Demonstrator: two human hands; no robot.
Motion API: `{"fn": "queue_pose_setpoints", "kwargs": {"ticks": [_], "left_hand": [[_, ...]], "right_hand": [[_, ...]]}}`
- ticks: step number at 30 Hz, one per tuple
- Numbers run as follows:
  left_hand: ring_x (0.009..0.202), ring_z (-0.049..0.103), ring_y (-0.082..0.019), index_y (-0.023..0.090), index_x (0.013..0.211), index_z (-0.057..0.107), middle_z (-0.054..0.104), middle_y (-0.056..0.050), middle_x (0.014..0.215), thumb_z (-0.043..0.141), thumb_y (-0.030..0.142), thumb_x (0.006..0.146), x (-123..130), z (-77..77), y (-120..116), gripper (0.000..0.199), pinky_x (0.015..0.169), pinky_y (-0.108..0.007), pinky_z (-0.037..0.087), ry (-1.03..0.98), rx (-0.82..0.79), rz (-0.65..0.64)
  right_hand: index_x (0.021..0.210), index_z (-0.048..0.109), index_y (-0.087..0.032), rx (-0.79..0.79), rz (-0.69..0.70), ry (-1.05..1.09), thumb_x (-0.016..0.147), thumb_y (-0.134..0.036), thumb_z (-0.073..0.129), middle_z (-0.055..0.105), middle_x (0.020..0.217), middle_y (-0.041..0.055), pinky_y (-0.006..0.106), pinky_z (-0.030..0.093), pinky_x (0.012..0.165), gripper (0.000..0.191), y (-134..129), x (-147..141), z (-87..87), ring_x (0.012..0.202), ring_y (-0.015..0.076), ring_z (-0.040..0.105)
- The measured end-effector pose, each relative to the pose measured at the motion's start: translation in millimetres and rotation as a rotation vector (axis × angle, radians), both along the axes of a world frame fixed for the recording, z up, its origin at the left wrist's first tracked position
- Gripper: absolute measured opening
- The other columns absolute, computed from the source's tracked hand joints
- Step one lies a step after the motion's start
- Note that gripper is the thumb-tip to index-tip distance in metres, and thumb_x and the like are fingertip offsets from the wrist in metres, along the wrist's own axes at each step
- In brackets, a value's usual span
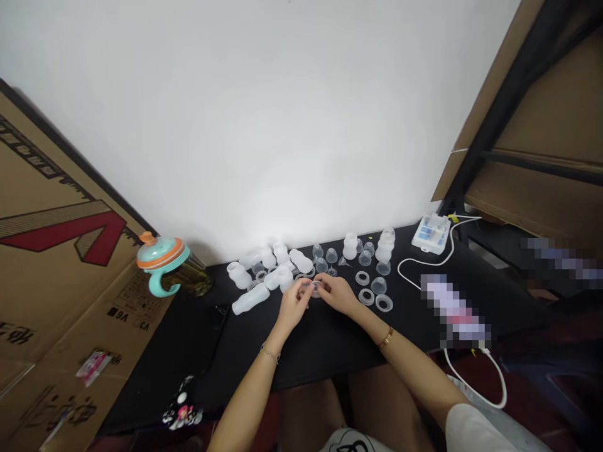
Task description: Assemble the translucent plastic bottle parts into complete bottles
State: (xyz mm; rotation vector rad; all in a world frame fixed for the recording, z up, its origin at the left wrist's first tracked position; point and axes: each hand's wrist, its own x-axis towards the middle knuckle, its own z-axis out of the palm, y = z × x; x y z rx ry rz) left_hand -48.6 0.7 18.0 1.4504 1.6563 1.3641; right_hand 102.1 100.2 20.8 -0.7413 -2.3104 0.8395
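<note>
My left hand (pixel 296 301) and my right hand (pixel 335 294) meet over the front middle of the black table. Between their fingertips they hold a small clear bottle collar ring (pixel 316 288), partly covered by the fingers. Just beyond and to the left lie several white baby bottles (pixel 254 297), some standing and some on their sides. Behind my right hand are several clear dome caps (pixel 331 255) and a small funnel-shaped clear piece (pixel 345 261). To its right lie several loose collar rings (pixel 366 296) and a dome cap (pixel 379 285).
A teal-lidded jug (pixel 164 260) stands at left beside a large cardboard box (pixel 61 263). A white-and-blue case (pixel 431 232) with a white cable (pixel 424 260) sits at right, near a blurred-out item (pixel 455 311). A keychain charm (pixel 183 411) hangs near the front left edge. The wall closes off the back.
</note>
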Motion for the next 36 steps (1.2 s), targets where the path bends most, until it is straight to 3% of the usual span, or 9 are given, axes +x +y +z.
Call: {"fn": "queue_pose_setpoints", "kwargs": {"ticks": [7,18,25,30,36], "left_hand": [[0.051,0.056,-0.012,0.016,0.119,0.065,0.06,0.002,0.063,0.05,0.052,0.098,-1.1,-0.9,-0.4,0.044,0.053,-0.023,0.044,-0.003,0.004,0.033],[0.048,0.053,-0.011,0.016,0.119,0.069,0.062,0.001,0.064,0.054,0.05,0.096,-2.6,-2.6,0.8,0.044,0.05,-0.023,0.043,-0.006,0.001,0.018],[0.05,0.057,-0.013,0.018,0.121,0.07,0.066,0.0,0.065,0.051,0.049,0.098,-1.4,-3.0,-1.1,0.043,0.053,-0.024,0.045,0.109,-0.002,0.06],[0.064,0.066,-0.018,0.021,0.119,0.072,0.077,-0.006,0.089,0.052,0.045,0.099,-2.5,-4.0,-1.8,0.037,0.066,-0.029,0.052,0.37,0.019,0.08],[0.069,0.069,-0.017,0.023,0.118,0.074,0.079,-0.007,0.104,0.05,0.043,0.1,-3.2,0.4,-3.5,0.035,0.072,-0.029,0.054,0.393,0.067,0.078]], "right_hand": [[0.117,0.063,-0.022,-0.048,0.014,-0.011,0.089,-0.04,0.067,0.062,0.065,-0.0047,0.021,0.035,0.056,0.033,0.1,-0.5,-0.6,0.057,0.0134,0.058],[0.106,0.063,-0.022,-0.182,0.069,0.137,0.087,-0.037,0.069,0.053,0.059,-0.0074,0.022,0.036,0.055,0.025,4.6,-2.0,-6.2,0.053,0.0127,0.052],[0.111,0.062,-0.021,-0.143,0.084,0.094,0.087,-0.032,0.066,0.056,0.061,-0.007,0.021,0.035,0.055,0.026,3.1,0.6,-0.8,0.054,0.012,0.052],[0.113,0.065,-0.022,-0.081,0.067,-0.003,0.083,-0.025,0.067,0.06,0.065,-0.0052,0.021,0.037,0.058,0.031,3.0,-0.3,-4.7,0.057,0.0123,0.055],[0.114,0.065,-0.018,-0.16,0.142,0.114,0.083,-0.026,0.066,0.059,0.062,-0.0058,0.021,0.04,0.056,0.032,5.3,-3.9,-13.1,0.053,0.0114,0.052]]}}
